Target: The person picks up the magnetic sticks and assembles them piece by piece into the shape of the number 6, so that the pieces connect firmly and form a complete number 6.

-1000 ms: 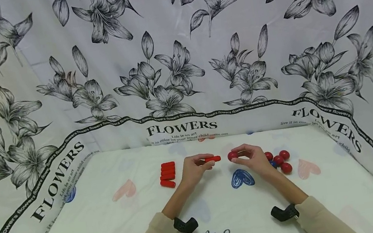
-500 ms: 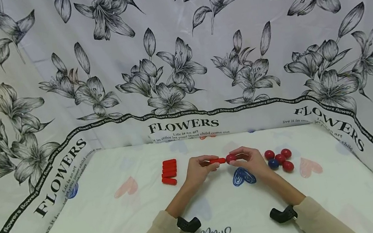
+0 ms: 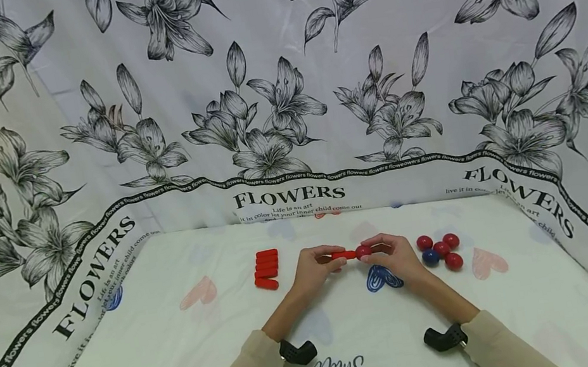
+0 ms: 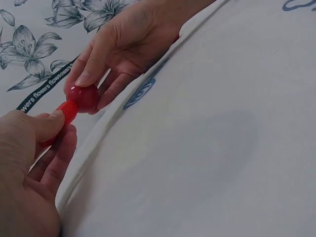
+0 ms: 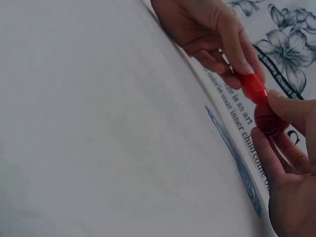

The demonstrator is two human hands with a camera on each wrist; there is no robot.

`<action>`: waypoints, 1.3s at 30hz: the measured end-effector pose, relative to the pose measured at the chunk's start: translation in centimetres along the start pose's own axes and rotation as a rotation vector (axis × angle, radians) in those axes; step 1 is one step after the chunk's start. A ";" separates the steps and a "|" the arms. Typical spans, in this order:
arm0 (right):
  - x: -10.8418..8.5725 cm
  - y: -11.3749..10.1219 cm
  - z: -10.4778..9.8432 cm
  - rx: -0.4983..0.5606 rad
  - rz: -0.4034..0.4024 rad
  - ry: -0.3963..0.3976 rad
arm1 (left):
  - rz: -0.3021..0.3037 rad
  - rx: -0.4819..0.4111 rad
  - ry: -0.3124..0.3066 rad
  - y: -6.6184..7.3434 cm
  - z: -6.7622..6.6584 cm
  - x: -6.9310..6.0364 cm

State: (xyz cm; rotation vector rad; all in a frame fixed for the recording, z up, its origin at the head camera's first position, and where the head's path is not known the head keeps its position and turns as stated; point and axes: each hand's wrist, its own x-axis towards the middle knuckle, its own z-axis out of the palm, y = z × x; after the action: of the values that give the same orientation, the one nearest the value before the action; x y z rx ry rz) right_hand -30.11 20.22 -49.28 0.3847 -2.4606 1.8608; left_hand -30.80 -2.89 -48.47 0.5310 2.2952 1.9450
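My left hand (image 3: 312,268) pinches a short red stick (image 3: 344,255) between thumb and fingers. Its free end meets a dark red ball (image 3: 363,251), which my right hand (image 3: 395,256) pinches from the other side. In the left wrist view the red stick (image 4: 67,112) touches the shiny ball (image 4: 84,98). The right wrist view has the same stick (image 5: 253,87) against the ball (image 5: 269,120); whether its tip goes into the ball, I cannot tell.
Left of my hands, several red sticks (image 3: 267,265) lie in a stack-like row on the white printed cloth (image 3: 182,355). On the right is a cluster of several dark red balls (image 3: 441,248) with one blue ball (image 3: 430,257). A flowered curtain (image 3: 283,114) stands behind.
The stick and the ball were apart a second ago; my hands have come together and the two now touch. The view has shifted slightly. The other sticks and balls lie as before.
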 end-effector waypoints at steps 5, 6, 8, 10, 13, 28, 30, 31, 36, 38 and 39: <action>0.0 0.3 0.1 -0.034 0.001 0.010 | -0.005 0.039 0.027 0.0 0.2 0.0; 0.0 0.3 0.1 -0.041 -0.008 0.009 | -0.012 0.055 0.039 0.0 0.2 0.0; 0.1 0.4 0.1 -0.049 -0.023 0.007 | -0.028 0.098 0.063 -0.1 0.2 0.1; 0.0 0.4 0.1 -0.052 -0.030 0.006 | -0.046 0.133 0.081 -0.3 0.2 0.1; -0.1 0.0 0.2 -0.050 -0.012 0.001 | -0.053 0.181 0.093 -0.5 0.1 0.2; -1.3 -3.0 0.2 -0.105 0.016 -0.058 | -0.041 0.286 0.095 -0.9 0.3 0.2; -1.0 -2.4 0.0 -0.116 0.019 -0.057 | -0.040 0.293 0.092 -0.9 0.4 0.3; -0.8 -2.0 -0.1 -0.126 0.025 -0.056 | -0.036 0.297 0.092 -1.0 0.4 0.4; 0.2 -0.6 -1.3 -0.174 0.058 -0.072 | -0.015 0.318 0.089 -1.4 0.2 0.7; 0.2 -0.9 -1.9 -0.181 0.055 -0.077 | -0.013 0.321 0.088 -1.4 0.3 0.7; 0.1 -1.1 -2.1 -0.181 0.059 -0.071 | -0.011 0.320 0.086 -1.4 0.3 0.8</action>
State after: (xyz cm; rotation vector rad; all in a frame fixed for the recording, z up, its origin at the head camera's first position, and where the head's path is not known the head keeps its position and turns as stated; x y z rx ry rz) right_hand -30.26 21.93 -47.58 0.3801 -2.6879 1.6526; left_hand -31.71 -2.51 -49.78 0.4652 2.6761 1.6321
